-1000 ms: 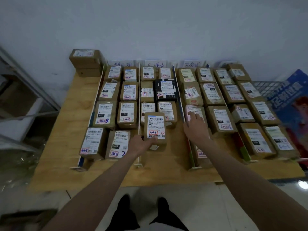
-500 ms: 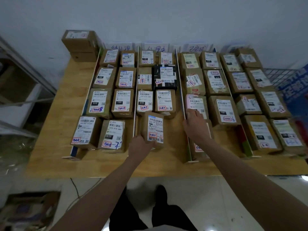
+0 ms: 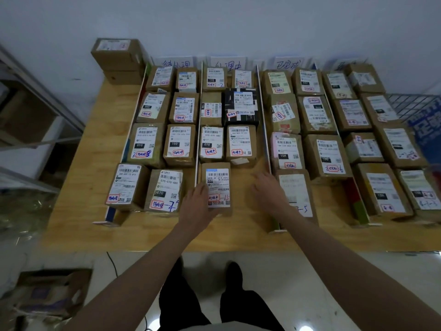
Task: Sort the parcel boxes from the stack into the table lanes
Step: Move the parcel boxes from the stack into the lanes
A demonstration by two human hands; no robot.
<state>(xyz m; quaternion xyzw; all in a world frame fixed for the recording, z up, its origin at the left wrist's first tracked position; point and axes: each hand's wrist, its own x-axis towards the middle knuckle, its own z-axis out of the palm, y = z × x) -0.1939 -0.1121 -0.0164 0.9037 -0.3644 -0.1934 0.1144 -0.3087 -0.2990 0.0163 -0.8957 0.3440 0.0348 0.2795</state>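
Left hand (image 3: 195, 206) gripping parcel box (image 3: 217, 187); right hand (image 3: 268, 191) loose, just beside.

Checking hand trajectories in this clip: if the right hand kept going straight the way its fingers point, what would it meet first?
The right hand points up and slightly left, so probably the white divider, then the box beside it; depth is unclear.

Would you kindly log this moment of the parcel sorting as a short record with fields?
setting: wooden table with white lane dividers
left hand: holds the front parcel box in the second lane
right hand: open, fingers spread beside that box
remaining stack: two boxes at the far left corner
second lane: front right spot bare
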